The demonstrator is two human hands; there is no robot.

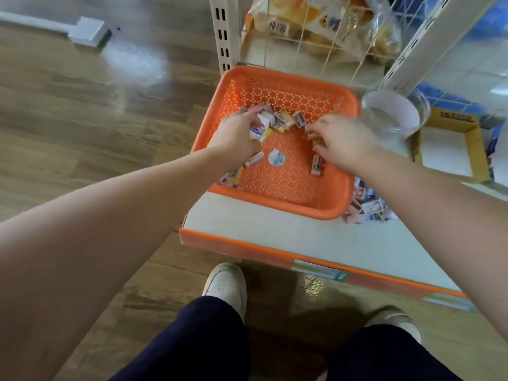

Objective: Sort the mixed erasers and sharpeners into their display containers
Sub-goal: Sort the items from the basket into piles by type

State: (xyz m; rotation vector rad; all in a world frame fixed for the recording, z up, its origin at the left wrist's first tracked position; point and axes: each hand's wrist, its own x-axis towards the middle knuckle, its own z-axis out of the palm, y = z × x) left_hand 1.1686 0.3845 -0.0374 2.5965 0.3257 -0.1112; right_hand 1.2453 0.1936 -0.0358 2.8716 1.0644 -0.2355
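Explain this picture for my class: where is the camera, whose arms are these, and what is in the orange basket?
No machine here: a person wears one camera on the head, looking forward and down. Both hands reach into an orange basket on a white shelf. The left hand grips a bunch of small packs, the erasers or sharpeners being sorted; more lie loose in the basket. The right hand rests on other packs; whether it holds one is hidden. A clear jar stands beside the basket.

arms [115,215]: bare, sleeveless | trousers [198,342]: dark navy | shoes [226,284]: white
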